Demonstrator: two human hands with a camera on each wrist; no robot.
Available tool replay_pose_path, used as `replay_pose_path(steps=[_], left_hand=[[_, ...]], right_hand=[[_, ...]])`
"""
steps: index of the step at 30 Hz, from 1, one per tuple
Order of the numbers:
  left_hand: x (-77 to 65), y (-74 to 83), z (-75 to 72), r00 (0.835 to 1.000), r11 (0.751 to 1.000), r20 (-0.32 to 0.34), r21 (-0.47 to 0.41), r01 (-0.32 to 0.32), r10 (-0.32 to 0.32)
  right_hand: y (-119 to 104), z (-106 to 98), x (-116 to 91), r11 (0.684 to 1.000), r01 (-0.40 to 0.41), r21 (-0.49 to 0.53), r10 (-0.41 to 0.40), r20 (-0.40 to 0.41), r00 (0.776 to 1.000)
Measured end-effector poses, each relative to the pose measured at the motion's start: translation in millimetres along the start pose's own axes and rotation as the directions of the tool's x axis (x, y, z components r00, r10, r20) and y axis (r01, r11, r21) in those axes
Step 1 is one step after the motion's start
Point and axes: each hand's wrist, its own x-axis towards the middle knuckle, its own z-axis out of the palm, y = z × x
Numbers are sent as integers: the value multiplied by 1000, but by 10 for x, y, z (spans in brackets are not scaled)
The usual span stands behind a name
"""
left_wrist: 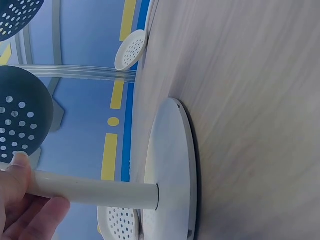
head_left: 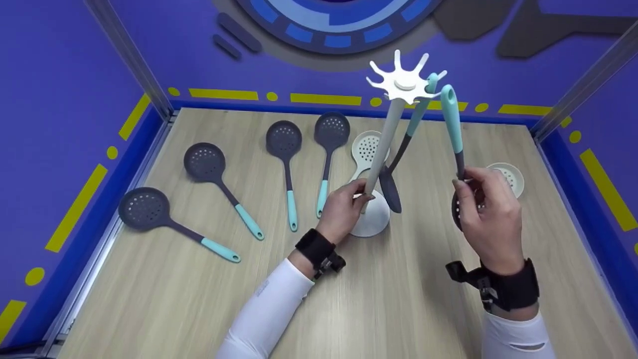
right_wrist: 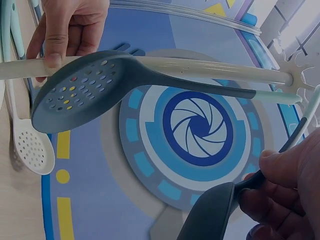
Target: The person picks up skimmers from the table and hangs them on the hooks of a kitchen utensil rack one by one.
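Note:
My left hand [head_left: 343, 208] grips the lower pole of a white utensil stand [head_left: 386, 139], which has a round base and a ring of prongs on top. A dark grey skimmer [head_left: 390, 190] with a turquoise handle hangs from a prong at the stand's right, head down. To the right of the stand, my right hand [head_left: 491, 219] pinches another grey skimmer [head_left: 452, 122] by its shaft just above the head, turquoise handle up. Its handle end is beside the prongs. In the right wrist view its perforated head [right_wrist: 207, 215] is partly cut off by the frame's lower edge.
Several grey skimmers with turquoise handles, one of them [head_left: 144, 208] at the far left, lie on the wooden table [head_left: 374, 319]. A white skimmer [head_left: 368, 148] lies behind the stand. Another white one [head_left: 516, 180] is partly hidden by my right hand. Blue panels enclose the table.

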Motion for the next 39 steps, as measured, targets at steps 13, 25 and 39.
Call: replay_pose_path(steps=[13,25,39], left_hand=[[-10,18,24,998,992,5,-104,66,-65],[-23,39,45,998,987,21,-148,67,-64],[-23,44,33,997,989,39,-128,75,-70]], right_hand=[[-62,28,11,999,-18,35,18,-2,1000],[-35,98,-3,999,-31,44,30,27,999],[17,196,-28,997,-48,57,44,60,997]])
